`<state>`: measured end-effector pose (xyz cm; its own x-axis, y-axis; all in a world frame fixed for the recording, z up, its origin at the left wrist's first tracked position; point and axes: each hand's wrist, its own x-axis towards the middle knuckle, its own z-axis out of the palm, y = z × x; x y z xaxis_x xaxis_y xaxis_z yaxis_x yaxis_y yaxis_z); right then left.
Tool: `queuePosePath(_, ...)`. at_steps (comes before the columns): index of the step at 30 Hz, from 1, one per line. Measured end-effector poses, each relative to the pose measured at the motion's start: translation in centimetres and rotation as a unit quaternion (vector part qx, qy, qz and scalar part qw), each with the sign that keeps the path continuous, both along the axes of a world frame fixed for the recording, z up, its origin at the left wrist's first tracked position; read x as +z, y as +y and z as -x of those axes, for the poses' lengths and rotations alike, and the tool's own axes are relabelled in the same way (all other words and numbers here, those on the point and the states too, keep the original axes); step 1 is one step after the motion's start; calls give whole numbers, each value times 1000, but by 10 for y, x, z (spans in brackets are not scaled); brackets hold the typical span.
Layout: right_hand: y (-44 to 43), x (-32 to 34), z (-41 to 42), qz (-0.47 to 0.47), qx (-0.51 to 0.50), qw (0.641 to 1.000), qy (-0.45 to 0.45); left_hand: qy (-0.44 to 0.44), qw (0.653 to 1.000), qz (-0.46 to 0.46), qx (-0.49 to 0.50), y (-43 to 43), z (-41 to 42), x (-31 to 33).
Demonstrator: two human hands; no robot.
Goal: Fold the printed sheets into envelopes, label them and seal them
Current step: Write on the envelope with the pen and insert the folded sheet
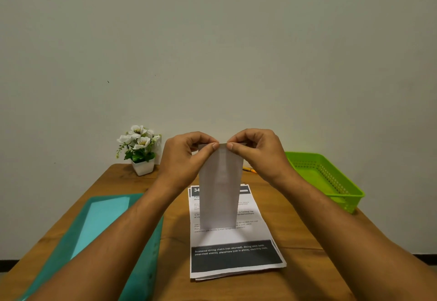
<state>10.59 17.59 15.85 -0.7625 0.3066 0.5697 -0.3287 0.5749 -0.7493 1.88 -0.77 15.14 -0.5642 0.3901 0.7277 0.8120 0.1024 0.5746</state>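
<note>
A folded white sheet hangs upright in the air above the table's middle. My left hand and my right hand both pinch its top edge between thumb and fingers, their thumb tips almost touching. Below it lies a small stack of printed sheets with black header and footer blocks, flat on the wooden table. The hanging sheet hides the upper middle of the stack.
A teal tray holding a pale blue sheet lies at the left. A green perforated basket stands at the right edge. A white pot of white flowers stands at the back left. A yellow pencil peeks out behind my right hand.
</note>
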Motion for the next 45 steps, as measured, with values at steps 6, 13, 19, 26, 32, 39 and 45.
queuePosePath(6,5,3,-6,22,4,1000,-8,-31,999,-8,-11,-3,2,0)
queuePosePath(13,9,4,-9,34,-6,999,-10,-52,998,-2,-18,-12,7,1)
queuePosePath(19,8,5,-10,28,3,1000,-7,-55,998,5,-13,-23,14,3)
queuePosePath(26,7,2,-8,38,4,999,-6,-75,997,-9,-19,-29,18,5)
queuePosePath(32,-6,12,-5,-42,12,999,-6,-71,997,-28,-18,-21,12,6)
queuePosePath(39,-22,21,3,-128,-17,992,-13,-28,999,-15,-23,-14,3,9)
queuePosePath(45,-11,19,-1,-110,-5,994,-29,-21,1000,-9,-8,-21,7,7)
